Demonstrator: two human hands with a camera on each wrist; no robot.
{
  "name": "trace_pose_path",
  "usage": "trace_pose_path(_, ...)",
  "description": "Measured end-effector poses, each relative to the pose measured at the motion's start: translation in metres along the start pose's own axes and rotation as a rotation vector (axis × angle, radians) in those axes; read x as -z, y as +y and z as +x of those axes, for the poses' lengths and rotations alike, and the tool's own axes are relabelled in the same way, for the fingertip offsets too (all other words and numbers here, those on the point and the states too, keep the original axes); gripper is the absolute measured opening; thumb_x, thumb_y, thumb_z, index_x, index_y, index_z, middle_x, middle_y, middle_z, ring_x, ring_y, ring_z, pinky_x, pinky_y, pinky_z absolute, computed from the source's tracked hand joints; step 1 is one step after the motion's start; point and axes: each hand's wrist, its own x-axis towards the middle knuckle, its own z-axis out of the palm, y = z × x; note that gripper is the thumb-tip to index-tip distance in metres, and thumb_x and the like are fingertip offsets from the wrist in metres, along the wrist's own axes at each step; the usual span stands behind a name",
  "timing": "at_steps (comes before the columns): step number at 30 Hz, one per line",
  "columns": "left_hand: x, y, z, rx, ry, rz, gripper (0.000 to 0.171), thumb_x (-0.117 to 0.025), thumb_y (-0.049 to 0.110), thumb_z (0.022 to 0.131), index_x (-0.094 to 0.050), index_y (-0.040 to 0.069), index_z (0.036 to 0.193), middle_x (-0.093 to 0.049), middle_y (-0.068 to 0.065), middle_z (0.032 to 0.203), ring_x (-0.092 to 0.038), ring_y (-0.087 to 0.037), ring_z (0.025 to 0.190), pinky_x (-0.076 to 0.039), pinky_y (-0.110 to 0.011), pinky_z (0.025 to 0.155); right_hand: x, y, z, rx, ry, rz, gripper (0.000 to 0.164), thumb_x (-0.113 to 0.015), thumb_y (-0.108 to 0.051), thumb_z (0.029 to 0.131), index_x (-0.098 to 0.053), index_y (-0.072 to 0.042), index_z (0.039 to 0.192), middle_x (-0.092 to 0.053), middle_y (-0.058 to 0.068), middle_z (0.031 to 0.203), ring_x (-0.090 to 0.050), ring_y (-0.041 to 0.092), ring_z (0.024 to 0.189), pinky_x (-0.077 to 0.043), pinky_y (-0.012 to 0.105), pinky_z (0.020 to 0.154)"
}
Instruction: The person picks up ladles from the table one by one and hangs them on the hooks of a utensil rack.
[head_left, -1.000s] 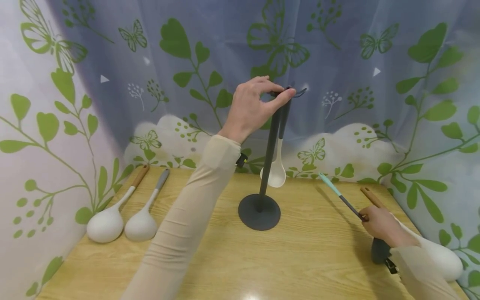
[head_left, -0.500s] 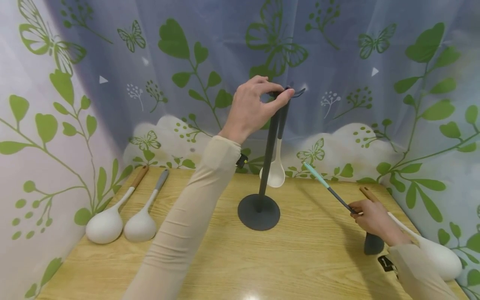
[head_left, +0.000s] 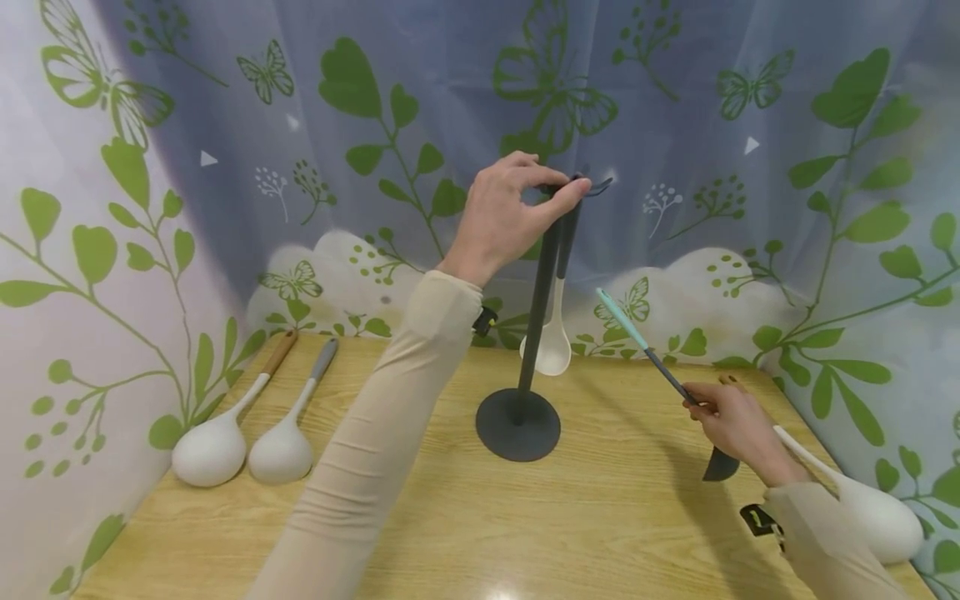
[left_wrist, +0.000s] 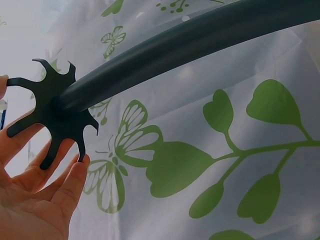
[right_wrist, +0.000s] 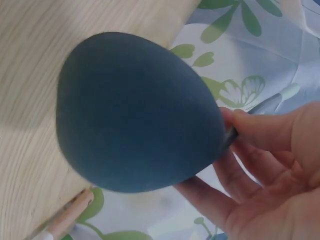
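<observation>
In the head view, my left hand (head_left: 510,208) holds the top of a black utensil stand (head_left: 537,325), thumb and fingers at its hooks. The left wrist view shows the hooked head (left_wrist: 52,107) with my fingers (left_wrist: 72,182) behind and below it. A white spoon (head_left: 554,346) with a dark handle hangs from the stand. My right hand (head_left: 738,425) pinches a cooking spoon (head_left: 663,371) by its dark shaft, mint handle end pointing up and left toward the stand. Its rounded dark head (right_wrist: 140,115) fills much of the right wrist view, hiding part of the shaft.
Two white ladles, one wooden-handled (head_left: 210,450) and one grey-handled (head_left: 281,450), lie on the left of the wooden table (head_left: 600,517). Another white ladle (head_left: 877,517) lies at the right edge, partly behind my right arm. A patterned curtain (head_left: 420,75) encloses the back and sides.
My right hand has moved left with the cooking spoon, and its mint end has risen toward the stand. The left hand and the stand have stayed in place.
</observation>
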Motion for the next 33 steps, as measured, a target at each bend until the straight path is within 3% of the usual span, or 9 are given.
trace_pose_path(24, -0.004, 0.001, -0.002, -0.003, 0.027, 0.043, 0.039, -0.059, 0.051, 0.088, -0.075, 0.018, 0.104, -0.067, 0.001, 0.106, -0.043, -0.008, 0.122, -0.038, -0.029, 0.102, -0.013, -0.033, 0.024, 0.037, 0.152, 0.250, 0.040, -0.054, -0.010, 0.097, -0.049, -0.001, 0.136, -0.067, 0.022, 0.111, -0.063, 0.034, 0.098, -0.052, 0.059, 0.078)
trace_pose_path(33, -0.004, 0.001, -0.001, -0.020, 0.041, 0.051, 0.038, -0.060, 0.050, 0.088, -0.075, 0.018, 0.103, -0.067, 0.001, 0.104, -0.043, -0.008, 0.122, -0.038, -0.030, 0.102, -0.007, -0.052, 0.032, 0.002, 0.117, 0.435, 0.043, -0.051, -0.015, 0.099, -0.044, -0.004, 0.140, -0.064, 0.020, 0.119, -0.060, 0.026, 0.106, -0.048, 0.050, 0.091)
